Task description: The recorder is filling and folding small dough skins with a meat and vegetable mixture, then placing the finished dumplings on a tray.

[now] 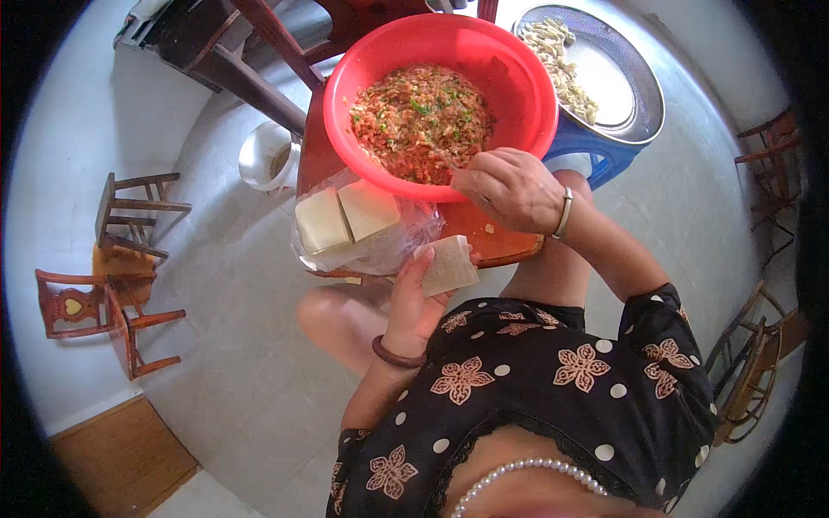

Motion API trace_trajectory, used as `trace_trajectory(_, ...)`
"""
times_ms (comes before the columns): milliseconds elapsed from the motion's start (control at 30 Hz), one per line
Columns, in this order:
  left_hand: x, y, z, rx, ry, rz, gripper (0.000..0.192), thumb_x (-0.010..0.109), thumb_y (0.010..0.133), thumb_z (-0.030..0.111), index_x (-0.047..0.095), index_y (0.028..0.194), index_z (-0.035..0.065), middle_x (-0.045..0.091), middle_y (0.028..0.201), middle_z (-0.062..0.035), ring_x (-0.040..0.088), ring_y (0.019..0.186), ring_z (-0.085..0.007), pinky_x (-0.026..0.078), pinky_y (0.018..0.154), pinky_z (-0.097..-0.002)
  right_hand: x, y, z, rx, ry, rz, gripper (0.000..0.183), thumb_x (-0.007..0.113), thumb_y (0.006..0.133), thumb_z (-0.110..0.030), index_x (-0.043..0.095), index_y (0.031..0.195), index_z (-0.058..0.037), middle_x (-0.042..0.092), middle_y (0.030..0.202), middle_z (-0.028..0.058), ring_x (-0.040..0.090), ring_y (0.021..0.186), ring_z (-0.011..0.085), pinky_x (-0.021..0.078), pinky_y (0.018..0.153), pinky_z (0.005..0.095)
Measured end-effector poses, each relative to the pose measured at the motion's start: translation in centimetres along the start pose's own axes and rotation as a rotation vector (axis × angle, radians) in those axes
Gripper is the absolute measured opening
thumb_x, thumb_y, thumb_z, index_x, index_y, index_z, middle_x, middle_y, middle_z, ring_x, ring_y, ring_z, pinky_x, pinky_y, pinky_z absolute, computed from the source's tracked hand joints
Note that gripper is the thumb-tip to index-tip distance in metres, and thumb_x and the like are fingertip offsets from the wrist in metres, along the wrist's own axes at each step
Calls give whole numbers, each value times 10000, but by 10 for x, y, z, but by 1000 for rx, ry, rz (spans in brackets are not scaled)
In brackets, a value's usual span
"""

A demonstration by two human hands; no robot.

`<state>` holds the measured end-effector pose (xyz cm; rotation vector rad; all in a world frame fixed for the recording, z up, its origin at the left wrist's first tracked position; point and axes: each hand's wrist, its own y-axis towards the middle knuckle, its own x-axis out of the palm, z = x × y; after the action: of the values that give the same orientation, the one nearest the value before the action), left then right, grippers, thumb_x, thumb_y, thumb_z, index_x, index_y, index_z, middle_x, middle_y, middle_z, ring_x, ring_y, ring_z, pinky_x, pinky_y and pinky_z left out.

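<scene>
My left hand point(414, 304) holds a pale square dough wrapper point(448, 267) on its palm and fingers, just in front of the chair seat. Whether it is a single sheet or a few together is hard to tell. Over the near rim of a red plastic bowl point(440, 189), my right hand point(511, 188) pinches a thin utensil point(454, 166), mostly hidden by the fingers. Its tip is at the edge of a chopped filling point(421, 120) with orange and green bits. Two stacks of square wrappers point(346, 217) lie on a clear plastic bag point(414, 223), left of my hands.
The bowl and bag rest on a wooden chair seat point(499, 239). A mesh sieve point(651, 126) with several folded dumplings point(560, 71) sits on a blue plastic container point(609, 165) at right. A white bucket point(259, 158) stands on the floor; small wooden chairs point(129, 291) are farther left.
</scene>
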<state>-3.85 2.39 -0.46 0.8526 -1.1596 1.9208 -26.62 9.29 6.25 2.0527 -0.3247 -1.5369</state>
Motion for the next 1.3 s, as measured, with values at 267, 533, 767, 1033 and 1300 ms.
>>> trace_trajectory(267, 4, -3, -1, -6, -24, 44, 410, 604, 953, 206, 527, 1259, -54, 634, 1195, -237, 633, 1111, -392, 517, 979, -475, -26, 9, 24, 160, 131, 166, 90, 609, 889, -75, 636, 962, -32, 630, 838, 120, 655, 735, 296, 551, 628, 369)
trace_trajectory(533, 11, -2, 1, 1, -19, 34, 426, 614, 946, 231, 538, 1258, -49, 637, 1201, -228, 635, 1111, -383, 514, 978, -482, -16, 19, 7, 178, 232, 79, 105, 636, 863, -61, 611, 958, -24, 633, 820, 132, 665, 729, 326, 557, 631, 396)
trace_trajectory(767, 10, -6, 4, -11, -18, 47, 468, 597, 954, 235, 504, 1303, -64, 607, 1242, -241, 590, 1174, -398, 500, 1003, -475, -24, 18, 11, 143, 225, 147, 108, 636, 865, -81, 607, 962, -41, 628, 810, 106, 657, 695, 298, 551, 591, 387)
trace_trajectory(1033, 16, -5, 4, 11, -17, 45, 437, 594, 963, 237, 517, 1278, -57, 624, 1221, -223, 617, 1141, -397, 501, 1000, -476, -10, 24, 5, 55, 30, 99, 126, 649, 848, -95, 597, 952, -45, 604, 825, 84, 648, 687, 262, 551, 588, 369)
trace_trajectory(1300, 11, -7, 5, 0, -40, 47, 453, 606, 955, 249, 520, 1275, -60, 628, 1213, -221, 620, 1136, -393, 509, 989, -475, 1, 27, 4, -15, 121, 52, 134, 641, 850, -107, 583, 960, -55, 572, 802, 74, 634, 679, 270, 542, 581, 373)
